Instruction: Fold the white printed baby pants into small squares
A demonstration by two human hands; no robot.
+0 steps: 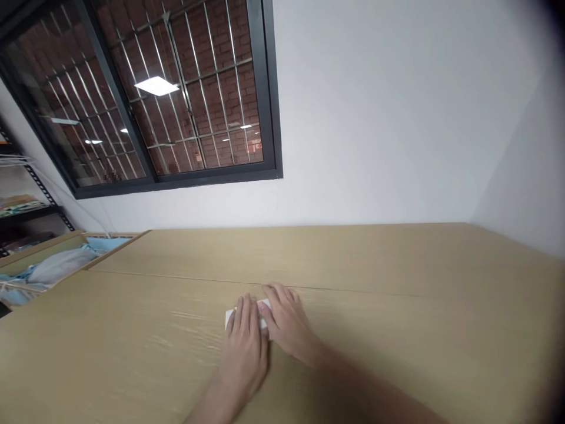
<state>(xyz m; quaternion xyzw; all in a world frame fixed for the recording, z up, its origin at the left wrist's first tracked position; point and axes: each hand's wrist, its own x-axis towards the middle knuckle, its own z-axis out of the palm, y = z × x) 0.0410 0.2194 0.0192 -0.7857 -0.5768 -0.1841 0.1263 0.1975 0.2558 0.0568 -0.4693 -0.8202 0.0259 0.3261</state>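
A small piece of white paper (263, 323) lies on the tan-covered table (132, 330), partly hidden beneath my hands. My left hand (245, 350) rests flat over it, with the fingers stretched forward and close together. From the right, my right hand (289, 324) meets the paper, its thumb reaching across the white surface beside my left fingers. The other right fingers are apart from the thumb and bend over near the paper's far edge. Most of the paper is covered, so I cannot tell whether it is folded.
A seam crosses the table covering beyond my hands, and wrinkles run to their left. At the left stands an open wooden-edged bin (119, 250) with light blue and white material. Behind the table are a white wall (375, 118) and a barred window (189, 88). Shelves (26, 215) stand far left.
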